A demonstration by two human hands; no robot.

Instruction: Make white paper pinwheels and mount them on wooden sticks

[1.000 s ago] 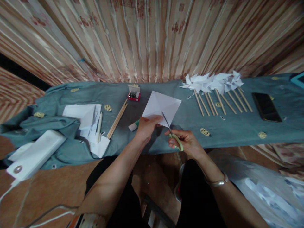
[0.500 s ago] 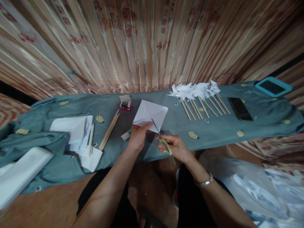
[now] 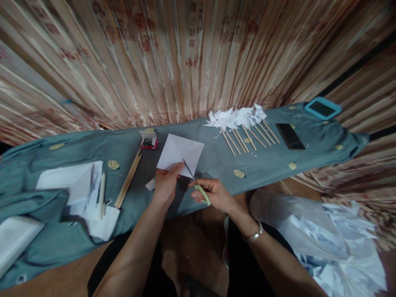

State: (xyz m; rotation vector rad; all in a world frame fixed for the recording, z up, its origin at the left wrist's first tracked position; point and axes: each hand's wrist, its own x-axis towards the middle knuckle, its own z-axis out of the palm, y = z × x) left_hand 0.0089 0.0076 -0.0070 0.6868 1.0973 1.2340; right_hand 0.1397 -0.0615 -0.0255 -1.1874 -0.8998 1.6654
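Note:
A square sheet of white paper [image 3: 182,149] with faint crease lines is pinched at its near edge by my left hand [image 3: 166,181], thumb on top. My right hand [image 3: 213,192] is closed round the pale green handles of a pair of scissors [image 3: 201,194]. The dark blades lie over the paper's near right part, pointing toward its middle. How far they have cut in I cannot tell. Beyond my right hand several white paper pinwheels [image 3: 229,119] on wooden sticks lie in a row.
Left of the paper are a small red box [image 3: 149,142] of dark pins, wooden sticks [image 3: 128,178], a white pen-like stick [image 3: 102,194] and paper sheets [image 3: 74,177]. A phone [image 3: 290,136] and a blue-framed device [image 3: 323,108] lie right. A plastic bag [image 3: 334,243] of pinwheels stands below.
The view has swung slightly right, so the table things appear farther left. Both hands keep their hold on the paper and scissors, and the blades still lie across the sheet.

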